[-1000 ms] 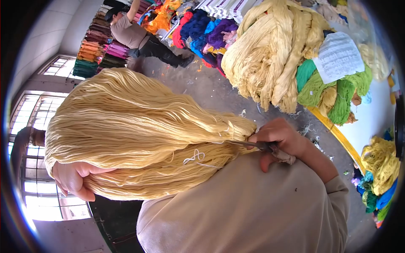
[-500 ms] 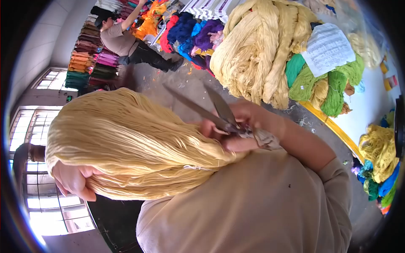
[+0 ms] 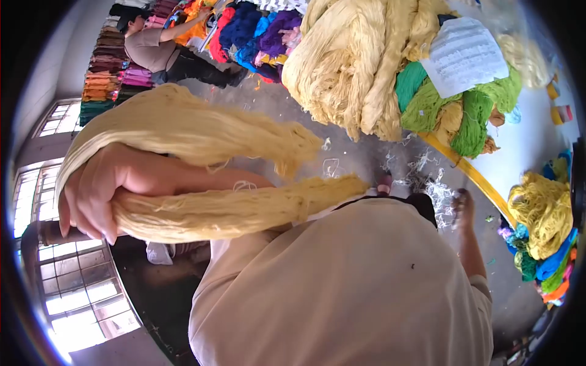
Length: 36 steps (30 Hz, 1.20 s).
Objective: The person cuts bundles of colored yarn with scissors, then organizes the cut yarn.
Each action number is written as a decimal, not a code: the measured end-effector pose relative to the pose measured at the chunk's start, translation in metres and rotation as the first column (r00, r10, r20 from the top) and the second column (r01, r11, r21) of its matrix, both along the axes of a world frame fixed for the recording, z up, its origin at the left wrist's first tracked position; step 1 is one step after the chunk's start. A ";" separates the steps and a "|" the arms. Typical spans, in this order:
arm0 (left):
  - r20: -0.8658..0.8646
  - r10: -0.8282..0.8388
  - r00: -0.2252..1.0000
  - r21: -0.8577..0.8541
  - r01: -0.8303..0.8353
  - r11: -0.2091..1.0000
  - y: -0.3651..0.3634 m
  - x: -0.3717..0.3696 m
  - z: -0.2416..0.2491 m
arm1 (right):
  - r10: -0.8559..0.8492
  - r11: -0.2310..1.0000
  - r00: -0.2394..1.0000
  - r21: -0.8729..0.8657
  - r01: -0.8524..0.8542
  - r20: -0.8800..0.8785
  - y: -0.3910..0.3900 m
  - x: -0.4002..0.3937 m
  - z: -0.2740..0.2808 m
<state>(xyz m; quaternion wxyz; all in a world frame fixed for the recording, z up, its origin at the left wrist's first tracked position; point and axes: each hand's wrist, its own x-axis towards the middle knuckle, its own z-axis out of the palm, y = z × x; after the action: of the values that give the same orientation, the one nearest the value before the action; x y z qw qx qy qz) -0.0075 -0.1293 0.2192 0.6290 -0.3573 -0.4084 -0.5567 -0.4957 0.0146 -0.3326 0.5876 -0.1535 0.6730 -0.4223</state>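
Note:
My left hand (image 3: 104, 186) is closed around a hank of pale yellow yarn (image 3: 195, 125), raised at the left near a pipe. The yarn drapes over the hand in two bunches, one above the forearm and one below it, both with frayed cut ends pointing right. Down at my right side, my right hand (image 3: 464, 207) looks closed and is small and blurred. A greyish bit shows at its edge, apparently the handle of the scissors; their blades cannot be made out.
A big heap of cream yarn (image 3: 342, 67) and green hanks (image 3: 476, 122) lie at the upper right, with a written paper sheet (image 3: 467, 58) on top. Thread scraps (image 3: 436, 189) litter the floor. Another person (image 3: 162, 52) stands by coloured yarn. A pipe (image 3: 46, 238) is at the left.
The yarn loop has been cut through and now hangs as two loose-ended bunches. My right hand has left the yarn and dropped to my right side. The view has shifted slightly.

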 end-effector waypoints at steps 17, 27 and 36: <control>0.165 0.183 0.969 0.434 -0.237 0.869 0.006 -0.063 -0.041 | 0.888 0.332 -0.134 0.817 -0.471 -0.439 -0.183 -0.226 0.002; 0.036 0.259 0.965 0.468 -0.245 0.849 0.012 -0.125 -0.045 | 0.770 -0.117 0.445 -0.786 -0.607 -0.458 -0.176 0.167 0.306; 0.282 0.533 0.798 0.488 -0.597 0.636 0.056 -0.122 -0.058 | 0.546 -0.023 0.112 -0.149 -0.989 -0.830 -0.170 0.036 0.112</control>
<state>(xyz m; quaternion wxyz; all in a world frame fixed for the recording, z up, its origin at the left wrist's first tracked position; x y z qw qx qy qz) -0.1295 -0.0738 0.1614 0.8229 0.0183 -0.3543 -0.4439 -0.4596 -0.1557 -0.2203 0.3769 -0.8507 0.3418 -0.1321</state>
